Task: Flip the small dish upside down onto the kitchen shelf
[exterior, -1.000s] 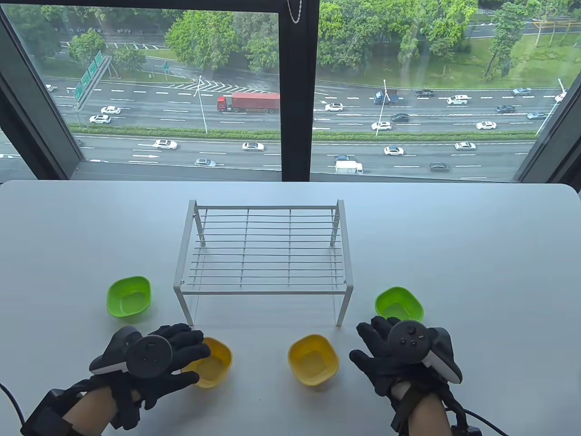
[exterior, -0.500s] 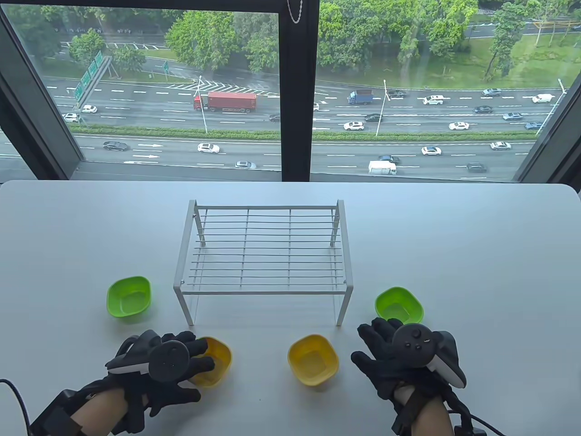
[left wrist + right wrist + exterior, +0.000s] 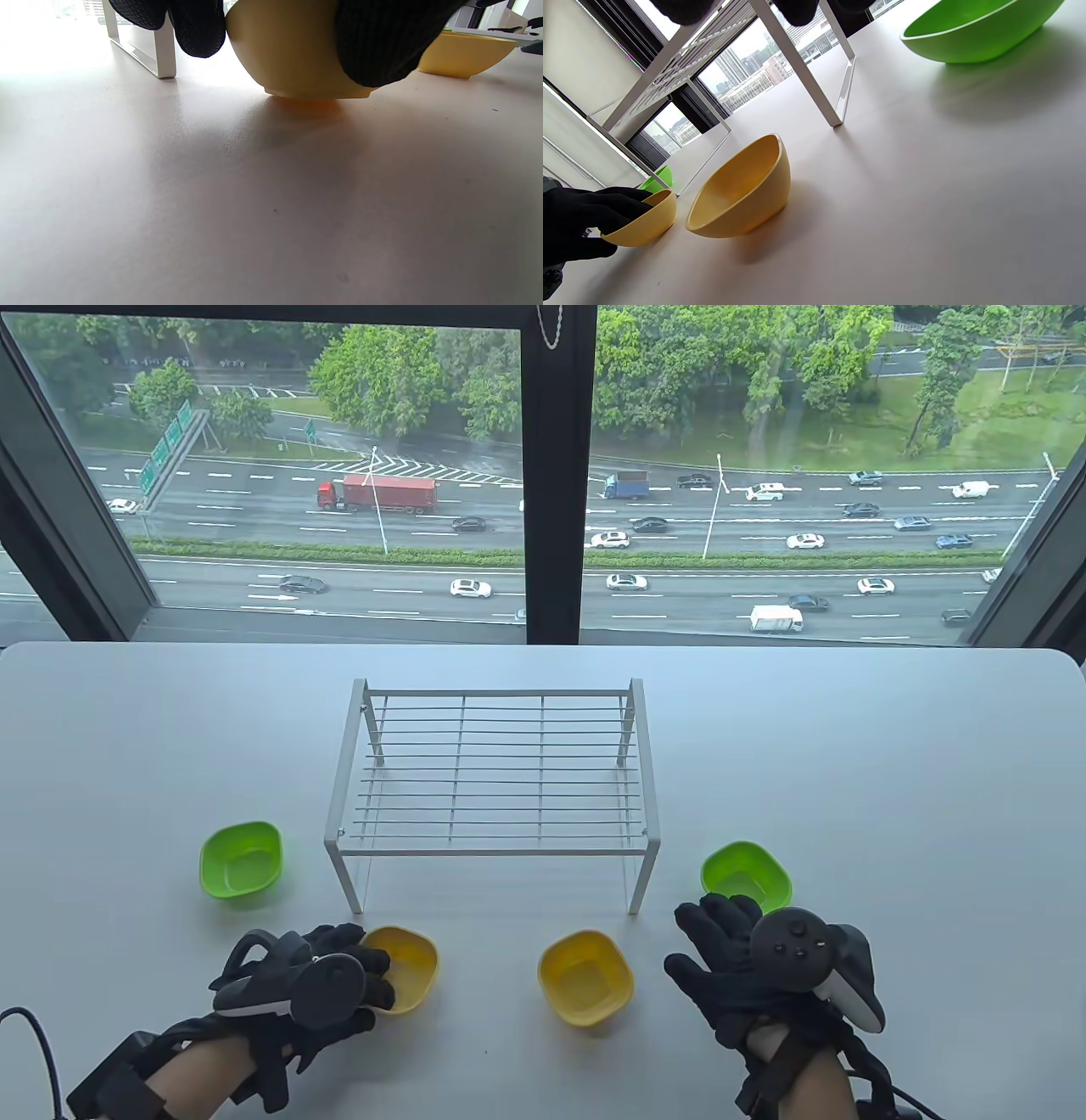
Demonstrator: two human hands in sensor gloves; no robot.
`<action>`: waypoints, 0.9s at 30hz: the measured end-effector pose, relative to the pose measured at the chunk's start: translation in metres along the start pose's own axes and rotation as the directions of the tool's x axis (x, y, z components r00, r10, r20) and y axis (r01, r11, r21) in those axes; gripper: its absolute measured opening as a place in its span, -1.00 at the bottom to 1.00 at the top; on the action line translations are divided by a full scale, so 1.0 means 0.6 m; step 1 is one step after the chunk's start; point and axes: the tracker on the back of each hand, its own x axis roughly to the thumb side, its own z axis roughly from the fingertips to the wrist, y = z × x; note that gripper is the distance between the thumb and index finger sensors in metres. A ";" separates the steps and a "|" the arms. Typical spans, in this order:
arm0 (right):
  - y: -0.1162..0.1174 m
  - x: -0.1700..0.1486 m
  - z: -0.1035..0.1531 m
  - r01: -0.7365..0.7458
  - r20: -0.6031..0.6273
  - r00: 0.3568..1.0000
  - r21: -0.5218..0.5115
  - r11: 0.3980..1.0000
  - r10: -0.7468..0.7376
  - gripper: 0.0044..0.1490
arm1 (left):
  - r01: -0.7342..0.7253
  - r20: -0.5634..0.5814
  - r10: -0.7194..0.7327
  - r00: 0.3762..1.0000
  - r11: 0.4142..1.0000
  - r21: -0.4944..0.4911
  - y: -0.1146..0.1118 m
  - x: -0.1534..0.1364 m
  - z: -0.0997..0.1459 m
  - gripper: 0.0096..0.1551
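- far left, a green dish (image 3: 241, 863) sits upright on the table (image 3: 891, 780), apart from your hands.
- your left hand (image 3: 314, 980) grips the near rim of the yellow dish (image 3: 405, 963); fingers (image 3: 199, 25) wrap its outer wall, and its base rests on the table by the shelf's front left leg.
- the wire kitchen shelf (image 3: 496, 776) stands mid-table.
- a second yellow dish (image 3: 585, 977) sits upright in front of it.
- your right hand (image 3: 747, 976) is spread flat, holding nothing, fingertips just beside another green dish (image 3: 747, 878).
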 end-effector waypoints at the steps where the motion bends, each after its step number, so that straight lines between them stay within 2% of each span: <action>1: 0.000 0.000 0.000 0.001 0.001 1.000 0.000 1.000 -0.001 -0.02 | 0.005 0.002 -0.005 1.000 1.000 0.016 0.003 0.000 0.002 -0.55; 6: 0.000 0.000 0.000 0.005 -0.001 1.000 0.003 1.000 -0.005 -0.02 | -0.004 0.031 0.002 1.000 0.997 0.073 0.020 0.001 0.009 -0.54; 13: -0.001 -0.001 0.001 0.018 -0.004 1.000 0.006 1.000 -0.018 -0.02 | 0.001 0.077 -0.017 0.997 0.979 0.202 0.054 0.010 0.027 -0.49; 16: -0.003 -0.002 0.001 0.027 -0.001 1.000 0.008 1.000 -0.027 -0.02 | -0.017 0.109 -0.013 0.994 0.962 0.271 0.073 0.014 0.037 -0.43; 23: -0.003 -0.003 0.000 0.037 -0.001 0.999 0.021 0.999 -0.037 -0.02 | -0.035 0.179 -0.057 0.982 0.881 0.472 0.114 0.021 0.065 -0.39; 27: -0.003 -0.002 0.000 0.035 -0.002 0.999 0.026 0.999 -0.035 -0.02 | -0.056 0.208 -0.059 0.976 0.862 0.503 0.127 0.022 0.074 -0.36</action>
